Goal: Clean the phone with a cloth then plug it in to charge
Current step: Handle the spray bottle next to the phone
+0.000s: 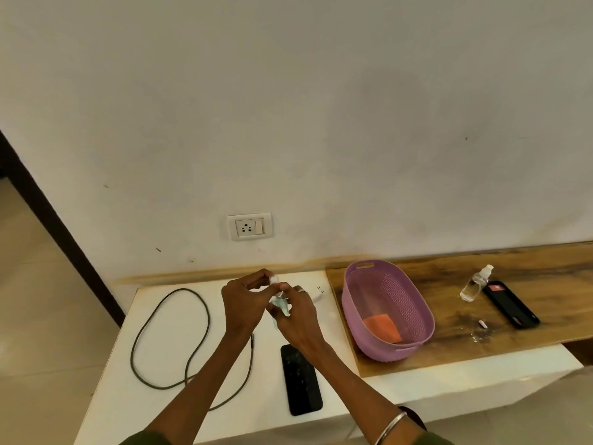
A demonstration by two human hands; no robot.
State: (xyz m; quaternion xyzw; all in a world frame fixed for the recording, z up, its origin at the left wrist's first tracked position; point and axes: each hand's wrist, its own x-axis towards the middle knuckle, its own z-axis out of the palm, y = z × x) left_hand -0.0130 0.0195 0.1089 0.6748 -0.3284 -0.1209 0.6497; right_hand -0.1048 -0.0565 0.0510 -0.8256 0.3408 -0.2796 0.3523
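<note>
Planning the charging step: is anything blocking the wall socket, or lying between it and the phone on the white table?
The wall socket is empty and unobstructed. Between it and the phone, both hands hold a small bottle above the table; nothing else intervenes.

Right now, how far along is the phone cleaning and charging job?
Early. Nothing looks finished: the phone lies face up and smudged on the white table. Both hands, left hand and right hand, hold a small spray bottle. Left: wiping with the orange cloth lying in the basket, then connecting cable, adapter and socket.
</note>
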